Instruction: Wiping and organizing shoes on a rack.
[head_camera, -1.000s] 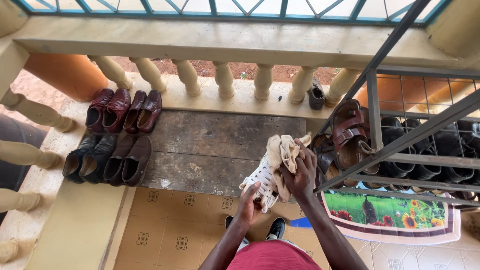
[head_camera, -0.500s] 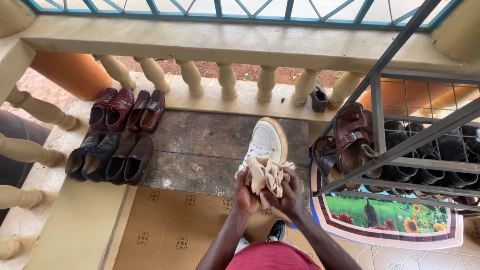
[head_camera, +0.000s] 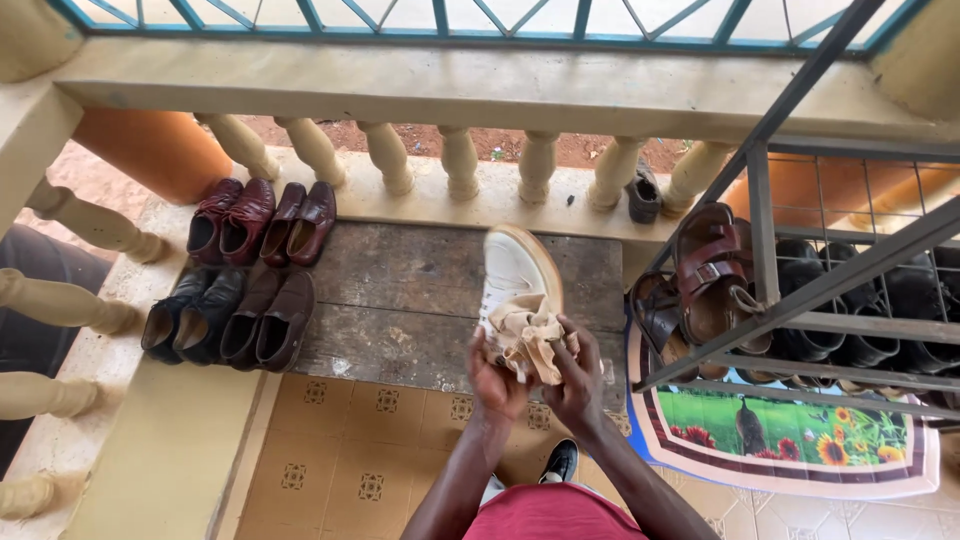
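One white leather sneaker (head_camera: 520, 275) with a tan rubber sole, held up toe-away over the dark weathered wooden board (head_camera: 400, 300). One crumpled beige cloth (head_camera: 530, 340), bunched against the heel end of the sneaker. Left hand (head_camera: 495, 375) cupped under the heel, fingers closed around it. Right hand (head_camera: 575, 375) clamped on the cloth, pressing it onto the sneaker. Sneaker therefore sticking out beyond both hands, only its rear part inside the grip, the cloth between the right palm and the leather.

Four pairs of leather shoes at the left end of the board, eight in all: two maroon lace-ups (head_camera: 230, 220), two reddish-brown loafers (head_camera: 300, 222), two black lace-ups (head_camera: 195, 312), two dark brown slip-ons (head_camera: 270, 318). One grey shoe (head_camera: 643, 195) wedged between the cream balusters (head_camera: 460, 160), seven of these counted along the far rail. One grey metal wire rack (head_camera: 800, 290) to the right, with brown strapped sandals (head_camera: 710, 265) at its near end and several black shoes (head_camera: 860, 300) behind the bars, number unclear. One flowered mat (head_camera: 800, 440) under the rack, on the patterned tan floor tiles (head_camera: 340, 450).
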